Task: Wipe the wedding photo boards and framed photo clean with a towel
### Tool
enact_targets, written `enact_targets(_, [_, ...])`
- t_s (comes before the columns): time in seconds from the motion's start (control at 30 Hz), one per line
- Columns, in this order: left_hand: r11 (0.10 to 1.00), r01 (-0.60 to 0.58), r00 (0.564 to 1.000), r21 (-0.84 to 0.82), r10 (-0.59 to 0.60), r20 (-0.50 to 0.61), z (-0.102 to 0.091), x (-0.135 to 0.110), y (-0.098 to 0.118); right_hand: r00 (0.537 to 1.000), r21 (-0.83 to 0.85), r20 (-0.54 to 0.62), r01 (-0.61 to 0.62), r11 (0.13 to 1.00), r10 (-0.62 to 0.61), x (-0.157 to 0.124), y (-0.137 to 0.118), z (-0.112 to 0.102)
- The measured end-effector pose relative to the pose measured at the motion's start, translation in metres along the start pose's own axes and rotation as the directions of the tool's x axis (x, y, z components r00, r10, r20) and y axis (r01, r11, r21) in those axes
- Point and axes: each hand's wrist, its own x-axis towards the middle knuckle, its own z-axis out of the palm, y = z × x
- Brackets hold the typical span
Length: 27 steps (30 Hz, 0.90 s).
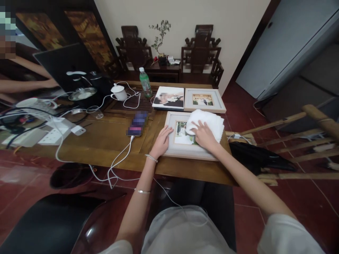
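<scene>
A light wooden picture frame with a small photo in a white mat lies flat near the table's front edge. My left hand rests on its left side, fingers stretched over the rim. On the frame's upper right part sits a bunched white cloth. My right hand presses that cloth against the frame, fingers partly bent into it. The cloth covers the frame's upper right corner. Just behind stand out a second framed photo and a flat photo panel, side by side.
A phone on a white charging cable lies left of the frame. Further left are a green bottle, a lidded white cup, a pot and a power strip. Another person's arm reaches a laptop.
</scene>
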Motion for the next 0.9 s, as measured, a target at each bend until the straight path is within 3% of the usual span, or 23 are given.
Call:
enact_targets(0.13, [1.000, -0.002, 1.000, 0.000, 0.002, -0.001, 0.000, 0.000, 0.000, 0.995, -0.052, -0.067, -0.071, 0.996, 0.068, 0.034, 0.024, 0.007])
enact_targets(0.27, [1.000, -0.013, 1.000, -0.001, 0.013, -0.012, 0.000, 0.000, -0.001, 0.994, -0.067, -0.031, -0.105, 0.992, 0.103, 0.036, 0.018, 0.009])
enact_targets(0.4, [1.000, -0.011, 1.000, -0.001, 0.011, -0.022, 0.001, 0.000, -0.001, 0.995, -0.063, 0.082, -0.047, 0.997, 0.053, 0.001, -0.011, -0.001])
enact_targets(0.5, [1.000, -0.008, 1.000, -0.014, 0.008, -0.025, 0.000, 0.000, 0.000, 0.977, 0.002, 0.213, -0.005, 1.000, 0.004, -0.039, -0.034, -0.025])
enact_targets(0.63, [1.000, 0.000, 1.000, -0.018, -0.001, -0.020, 0.000, 0.000, 0.002, 0.941, 0.175, 0.269, 0.160, 0.972, -0.203, -0.081, -0.055, -0.063])
enact_targets(0.7, [1.000, 0.005, 1.000, -0.018, -0.005, -0.013, -0.001, 0.000, 0.003, 0.929, 0.212, 0.285, 0.179, 0.961, -0.236, -0.089, -0.061, -0.069])
enact_targets(0.77, [1.000, 0.005, 1.000, -0.011, -0.005, -0.004, -0.001, 0.000, 0.003, 0.943, 0.212, 0.249, 0.168, 0.963, -0.220, -0.088, -0.063, -0.064])
enact_targets(0.9, [1.000, -0.002, 1.000, 0.013, 0.002, 0.021, -0.002, 0.000, 0.002, 0.983, 0.185, 0.116, 0.122, 0.975, -0.145, -0.058, -0.046, -0.030])
